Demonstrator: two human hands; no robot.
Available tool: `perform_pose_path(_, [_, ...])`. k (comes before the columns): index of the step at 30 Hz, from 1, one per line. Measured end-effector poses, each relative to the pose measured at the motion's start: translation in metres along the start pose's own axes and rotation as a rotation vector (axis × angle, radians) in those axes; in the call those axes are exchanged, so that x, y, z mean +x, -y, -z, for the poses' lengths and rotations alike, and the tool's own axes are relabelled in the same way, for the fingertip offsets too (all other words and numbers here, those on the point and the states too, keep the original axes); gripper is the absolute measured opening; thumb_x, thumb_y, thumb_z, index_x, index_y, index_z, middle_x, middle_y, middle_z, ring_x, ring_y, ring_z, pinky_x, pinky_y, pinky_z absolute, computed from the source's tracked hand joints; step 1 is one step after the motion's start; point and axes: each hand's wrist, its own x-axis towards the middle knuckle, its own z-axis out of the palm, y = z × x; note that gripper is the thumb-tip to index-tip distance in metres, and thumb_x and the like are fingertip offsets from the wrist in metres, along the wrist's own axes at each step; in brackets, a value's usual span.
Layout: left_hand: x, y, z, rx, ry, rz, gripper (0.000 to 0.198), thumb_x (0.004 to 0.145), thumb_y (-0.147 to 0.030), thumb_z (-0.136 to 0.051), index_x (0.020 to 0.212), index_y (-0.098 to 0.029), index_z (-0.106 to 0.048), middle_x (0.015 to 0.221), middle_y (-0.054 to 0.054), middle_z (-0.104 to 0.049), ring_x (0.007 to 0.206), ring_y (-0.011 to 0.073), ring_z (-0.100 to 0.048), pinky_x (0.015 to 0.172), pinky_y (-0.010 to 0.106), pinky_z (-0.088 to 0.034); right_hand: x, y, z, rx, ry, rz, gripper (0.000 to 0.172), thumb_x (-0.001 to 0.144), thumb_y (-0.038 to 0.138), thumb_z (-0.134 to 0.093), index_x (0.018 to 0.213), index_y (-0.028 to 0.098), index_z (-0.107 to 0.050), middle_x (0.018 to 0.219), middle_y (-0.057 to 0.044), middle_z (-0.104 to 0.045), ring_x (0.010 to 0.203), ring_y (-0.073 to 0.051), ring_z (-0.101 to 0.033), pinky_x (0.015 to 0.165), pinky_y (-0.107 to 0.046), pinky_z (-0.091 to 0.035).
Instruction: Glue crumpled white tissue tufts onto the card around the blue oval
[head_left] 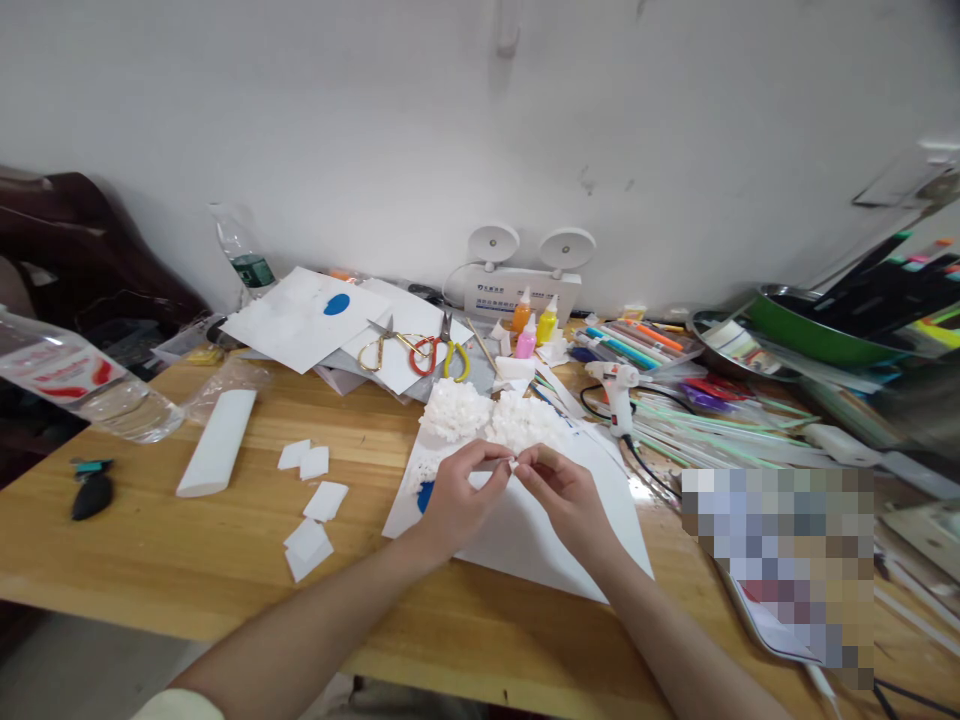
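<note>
My left hand (466, 492) and my right hand (561, 490) meet over a white sheet (540, 555) on the table. Their fingertips pinch a small white piece of paper (513, 466) between them. Just beyond the fingers lie two ruffled white paper clusters, one to the left (456, 408) and one to the right (525, 415). A blue patch (425, 496) shows beside my left hand, partly covered by it. Several small white paper squares (307, 540) lie left of the sheet on the wood.
Scissors (379, 345), red-handled pliers (424, 355) and yellow-handled pliers (455, 362) rest on papers at the back. A glue gun (619, 395) stands right of the sheet. Small paint bottles (526, 337), a tablet-like device (780, 630) and a water bottle (82, 375) surround the work area.
</note>
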Motion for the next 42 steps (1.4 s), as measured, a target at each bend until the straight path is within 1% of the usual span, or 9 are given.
perform_pose_path(6, [-0.0013, 0.0007, 0.0001, 0.019, 0.003, -0.009, 0.013, 0.078, -0.022, -0.051, 0.081, -0.018, -0.063, 0.083, 0.003, -0.066, 0.079, 0.0148, -0.061, 0.073, 0.025, -0.049, 0.0003, -0.0003, -0.0011, -0.042, -0.056, 0.004, 0.017, 0.078, 0.034, -0.054, 0.072, 0.019, -0.056, 0.069, -0.002, -0.055, 0.067, -0.014, -0.051, 0.063, -0.027, -0.042])
perform_pose_path(12, [-0.0019, 0.0006, 0.0002, 0.035, -0.005, -0.031, 0.014, 0.078, -0.022, -0.052, 0.081, -0.018, -0.064, 0.083, 0.003, -0.067, 0.078, 0.0146, -0.062, 0.072, 0.025, -0.05, -0.0006, -0.0003, -0.0003, -0.082, -0.081, -0.004, 0.017, 0.078, 0.035, -0.055, 0.073, 0.019, -0.056, 0.071, -0.002, -0.056, 0.069, -0.016, -0.052, 0.066, -0.028, -0.043])
perform_pose_path(19, [-0.0023, 0.0011, 0.0, 0.022, 0.006, -0.031, 0.015, 0.078, -0.021, -0.051, 0.081, -0.018, -0.065, 0.083, 0.003, -0.067, 0.079, 0.0153, -0.062, 0.073, 0.026, -0.05, -0.0014, -0.0001, -0.0006, -0.128, -0.124, 0.032, 0.017, 0.078, 0.035, -0.055, 0.073, 0.019, -0.058, 0.07, -0.003, -0.058, 0.069, -0.016, -0.053, 0.066, -0.029, -0.043])
perform_pose_path(25, [-0.0018, 0.0004, -0.0005, 0.023, 0.007, -0.017, 0.014, 0.076, -0.02, -0.053, 0.08, -0.018, -0.066, 0.082, 0.004, -0.067, 0.079, 0.0152, -0.062, 0.072, 0.026, -0.051, -0.0019, 0.0014, -0.0005, -0.229, -0.162, 0.062, 0.016, 0.078, 0.035, -0.056, 0.072, 0.02, -0.059, 0.069, -0.003, -0.059, 0.068, -0.017, -0.052, 0.066, -0.03, -0.041])
perform_pose_path(30, [-0.0017, 0.0002, -0.0008, 0.028, 0.008, -0.023, 0.014, 0.076, -0.018, -0.053, 0.08, -0.017, -0.066, 0.081, 0.004, -0.067, 0.078, 0.0145, -0.062, 0.071, 0.025, -0.05, -0.0031, 0.0006, -0.002, -0.228, -0.191, 0.048, 0.016, 0.078, 0.034, -0.056, 0.072, 0.02, -0.059, 0.068, -0.002, -0.058, 0.068, -0.016, -0.051, 0.066, -0.03, -0.042])
perform_pose_path(33, [-0.0016, 0.0, -0.0009, 0.029, 0.014, -0.032, 0.014, 0.076, -0.018, -0.053, 0.08, -0.017, -0.066, 0.08, 0.004, -0.067, 0.078, 0.0144, -0.061, 0.072, 0.025, -0.05, -0.0032, -0.0004, -0.0033, -0.217, -0.212, 0.056, 0.013, 0.078, 0.033, -0.057, 0.076, 0.02, -0.059, 0.07, -0.002, -0.058, 0.068, -0.016, -0.051, 0.066, -0.03, -0.042])
perform_pose_path(36, [-0.0015, 0.0006, -0.001, 0.022, 0.012, -0.024, 0.014, 0.076, -0.019, -0.053, 0.081, -0.016, -0.066, 0.082, 0.005, -0.068, 0.079, 0.0152, -0.062, 0.073, 0.025, -0.05, -0.0033, -0.0016, -0.0043, -0.235, -0.232, 0.117, 0.01, 0.078, 0.029, -0.057, 0.082, 0.021, -0.06, 0.075, -0.003, -0.059, 0.069, -0.015, -0.052, 0.064, -0.03, -0.043])
perform_pose_path(39, [-0.0015, 0.0011, -0.001, 0.001, 0.024, 0.005, 0.015, 0.076, -0.02, -0.054, 0.081, -0.015, -0.067, 0.082, 0.006, -0.067, 0.079, 0.0158, -0.062, 0.072, 0.026, -0.05, -0.0036, -0.0035, -0.0043, -0.312, -0.274, 0.237, 0.007, 0.078, 0.025, -0.058, 0.081, 0.023, -0.064, 0.077, -0.003, -0.059, 0.073, -0.017, -0.055, 0.065, -0.031, -0.044])
perform_pose_path(42, [-0.0013, 0.0001, -0.0011, -0.056, 0.044, 0.039, 0.016, 0.076, -0.021, -0.053, 0.082, -0.015, -0.067, 0.082, 0.006, -0.067, 0.078, 0.0155, -0.062, 0.072, 0.026, -0.051, -0.0037, -0.0059, -0.0038, -0.414, -0.315, 0.351, 0.01, 0.077, 0.021, -0.058, 0.082, 0.025, -0.066, 0.076, -0.003, -0.059, 0.075, -0.018, -0.055, 0.068, -0.033, -0.045])
